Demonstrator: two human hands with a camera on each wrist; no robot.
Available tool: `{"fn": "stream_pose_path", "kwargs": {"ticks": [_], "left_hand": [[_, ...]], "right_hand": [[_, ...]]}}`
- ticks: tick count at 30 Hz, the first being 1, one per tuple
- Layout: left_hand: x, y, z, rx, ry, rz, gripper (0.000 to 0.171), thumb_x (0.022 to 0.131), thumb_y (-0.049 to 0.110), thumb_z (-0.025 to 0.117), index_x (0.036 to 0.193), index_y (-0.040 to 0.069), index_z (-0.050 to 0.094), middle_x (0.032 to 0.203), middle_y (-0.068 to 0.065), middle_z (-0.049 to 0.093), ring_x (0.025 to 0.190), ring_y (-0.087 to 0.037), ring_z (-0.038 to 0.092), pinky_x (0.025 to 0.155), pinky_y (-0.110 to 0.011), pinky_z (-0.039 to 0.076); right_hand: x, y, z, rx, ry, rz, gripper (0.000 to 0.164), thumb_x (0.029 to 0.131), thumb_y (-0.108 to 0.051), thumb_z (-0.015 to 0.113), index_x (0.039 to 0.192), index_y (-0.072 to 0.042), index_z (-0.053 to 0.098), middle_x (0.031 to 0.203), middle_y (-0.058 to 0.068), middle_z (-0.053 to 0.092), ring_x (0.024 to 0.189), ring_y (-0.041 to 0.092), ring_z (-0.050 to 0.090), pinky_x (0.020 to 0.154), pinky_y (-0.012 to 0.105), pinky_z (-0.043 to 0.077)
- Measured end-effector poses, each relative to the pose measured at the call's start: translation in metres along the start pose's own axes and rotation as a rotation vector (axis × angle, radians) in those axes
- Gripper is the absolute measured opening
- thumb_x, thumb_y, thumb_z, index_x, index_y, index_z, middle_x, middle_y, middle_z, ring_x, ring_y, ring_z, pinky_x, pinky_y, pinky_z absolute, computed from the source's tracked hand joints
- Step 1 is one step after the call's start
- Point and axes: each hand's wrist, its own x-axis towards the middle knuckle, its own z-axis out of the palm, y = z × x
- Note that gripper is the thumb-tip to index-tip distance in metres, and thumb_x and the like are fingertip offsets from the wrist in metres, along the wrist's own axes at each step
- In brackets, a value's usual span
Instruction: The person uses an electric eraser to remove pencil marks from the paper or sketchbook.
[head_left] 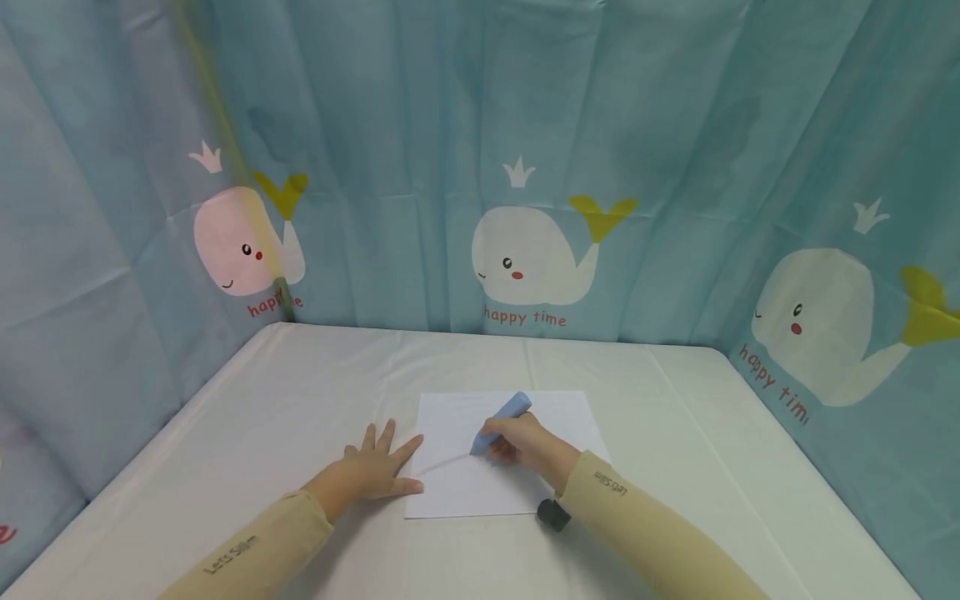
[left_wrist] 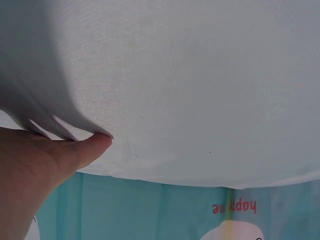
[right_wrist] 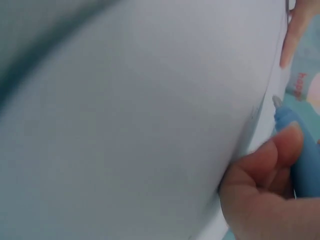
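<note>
A sheet of white paper [head_left: 450, 500] lies on the white table. My right hand [head_left: 521, 442] grips a thick light-blue pen [head_left: 514, 406], tilted with its tip down at the paper. In the right wrist view the pen [right_wrist: 306, 162] shows a narrow greyish tip, and the thumb and curled fingers of my right hand [right_wrist: 265, 185] hold its barrel. A faint grey streak runs on the paper from near the left edge toward the tip. My left hand [head_left: 371, 473] rests with fingers spread at the sheet's left edge, thumb and forefinger reaching onto it.
A small black object [head_left: 553, 514] sits under the right sleeve, by the paper's lower right corner. White cloth covers the table [head_left: 337, 367]. Blue curtains [head_left: 405, 167] printed with whales hang close behind it and along both sides.
</note>
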Motion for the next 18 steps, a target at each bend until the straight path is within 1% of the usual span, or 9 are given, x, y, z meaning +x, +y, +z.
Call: {"fn": "stream_pose_path", "kwargs": {"ticks": [4,7,9,13,15,18], "left_hand": [[0.0006,0.0000,0.0000,0.015,0.004,-0.005,0.086,0.088,0.063,0.055,0.152,0.012,0.028,0.154,-0.034,0.011,0.138,-0.059,0.006,0.100,-0.074,0.020],[0.0012,0.0000,0.0003,0.017,0.002,-0.007,0.086,0.088,0.063,0.055,0.152,0.012,0.028,0.154,-0.034,0.011,0.139,-0.058,0.007,0.101,-0.074,0.020],[0.0017,0.0001,0.0005,0.012,-0.001,-0.007,0.086,0.088,0.063,0.055,0.152,0.012,0.028,0.154,-0.034,0.011,0.139,-0.058,0.006,0.101,-0.074,0.020],[0.0029,-0.0007,0.0009,0.010,-0.001,-0.005,0.087,0.088,0.064,0.055,0.152,0.013,0.028,0.154,-0.034,0.010,0.138,-0.059,0.006,0.101,-0.074,0.019],[0.0034,-0.0013,0.0011,0.018,-0.010,-0.011,0.087,0.088,0.066,0.053,0.153,0.014,0.027,0.155,-0.033,0.009,0.139,-0.058,0.004,0.101,-0.074,0.019],[0.0033,-0.0011,0.0013,0.011,-0.014,-0.001,0.087,0.088,0.065,0.053,0.153,0.014,0.027,0.155,-0.033,0.008,0.139,-0.058,0.004,0.101,-0.074,0.019]], "right_hand": [[-0.0020,-0.0015,0.0029,-0.007,0.057,-0.007,0.036,0.077,-0.008,0.067,0.106,0.011,0.055,0.065,0.007,0.060,0.052,0.011,0.057,0.052,0.020,0.047],[-0.0021,-0.0012,0.0041,-0.006,0.078,-0.011,0.039,0.077,-0.008,0.067,0.108,0.011,0.053,0.065,0.007,0.060,0.051,0.010,0.056,0.052,0.020,0.047],[-0.0016,-0.0006,0.0042,-0.013,0.075,-0.012,0.041,0.078,-0.009,0.068,0.110,0.010,0.051,0.067,0.007,0.061,0.052,0.010,0.057,0.054,0.020,0.048],[-0.0014,-0.0007,0.0040,-0.051,0.037,-0.010,0.043,0.080,-0.010,0.069,0.113,0.010,0.049,0.069,0.008,0.062,0.056,0.012,0.058,0.057,0.022,0.050],[-0.0013,-0.0009,0.0041,-0.051,0.034,-0.009,0.046,0.080,-0.010,0.069,0.115,0.010,0.047,0.070,0.008,0.062,0.056,0.013,0.058,0.057,0.023,0.050],[-0.0018,-0.0007,0.0029,-0.033,0.038,0.004,0.051,0.080,-0.010,0.069,0.118,0.011,0.043,0.072,0.008,0.061,0.056,0.012,0.058,0.057,0.022,0.050]]}}
